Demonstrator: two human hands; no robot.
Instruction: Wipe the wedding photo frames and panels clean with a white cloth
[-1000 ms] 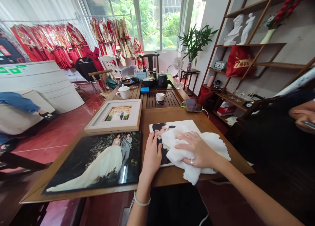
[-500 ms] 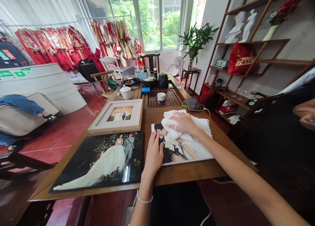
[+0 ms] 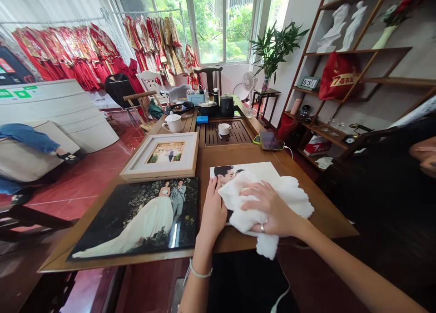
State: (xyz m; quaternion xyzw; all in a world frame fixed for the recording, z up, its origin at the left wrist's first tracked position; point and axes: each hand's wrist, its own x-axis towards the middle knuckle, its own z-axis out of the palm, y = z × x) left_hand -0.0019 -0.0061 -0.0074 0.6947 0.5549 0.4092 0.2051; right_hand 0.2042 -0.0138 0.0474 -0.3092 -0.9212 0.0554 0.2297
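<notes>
A wedding photo print (image 3: 254, 170) lay flat on the wooden table (image 3: 235, 151), close to the table's near edge. The left hand (image 3: 213, 212) rested on the print's left edge, open and flat, fingers stretched forward and pressed together, with a thin bracelet at the wrist. The right hand (image 3: 269, 207) lay palm down over the near half of the print, fingers spread and only slightly curled, pressing a bunched white cloth (image 3: 294, 196) against the print's surface rather than clenching it; a ring showed on one finger. The cloth covered most of the print's lower part and spilled past its right and near edges, one fold hanging over the table's rim. Just left of the print lay a dark wedding panel (image 3: 143, 217), and beyond that panel, left of the print's far corner, a white framed photo (image 3: 163, 155). Beyond the print's far right corner a phone (image 3: 269, 140) lay on the table. Further beyond the print stood a small white cup (image 3: 223, 129) on a slatted tea tray. Well to the right of the print, another person's hand (image 3: 425, 156) showed at the picture's edge.
</notes>
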